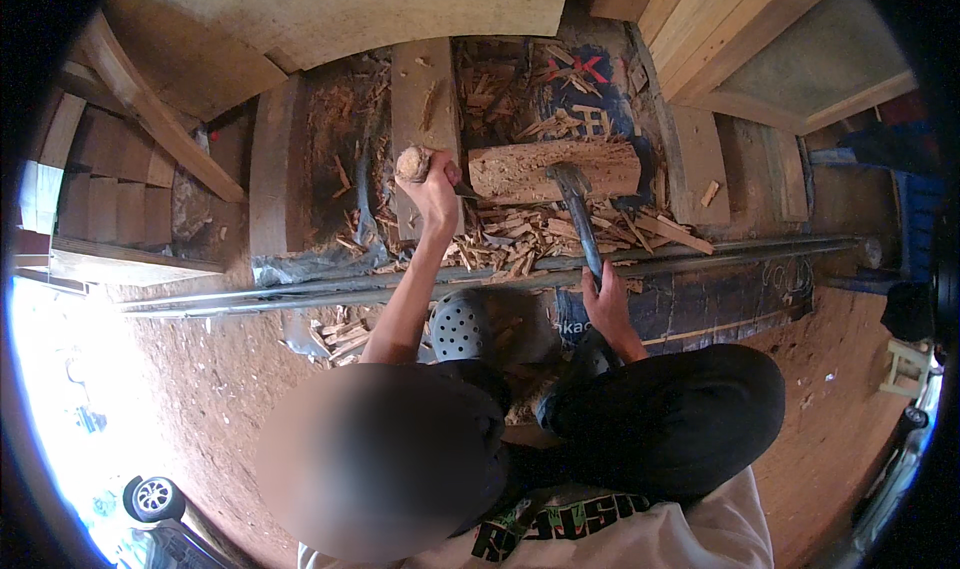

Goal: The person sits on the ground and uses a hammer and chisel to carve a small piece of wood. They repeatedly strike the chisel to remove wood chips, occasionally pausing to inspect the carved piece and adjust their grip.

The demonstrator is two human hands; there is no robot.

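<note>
A short, pale log (510, 172) with a rough, chipped surface lies across the work spot in front of me. My left hand (434, 191) is closed round a tool with a thick round wooden handle (411, 165) at the log's left end. A sliver of dark metal shows below that fist, and the rest of the tool is hidden. My right hand (608, 305) grips the lower end of a dark metal hammer (585, 231). Its head lies over the right half of the log, but I cannot tell whether they touch.
Split wood chips (520, 241) pile up on the near side of the log. Thick planks (425, 99) run beneath and beside it. Long metal pipes (330, 294) cross between the log and my feet. Wooden panels (340, 14) stand at the back. A grey clog (460, 329) shows below.
</note>
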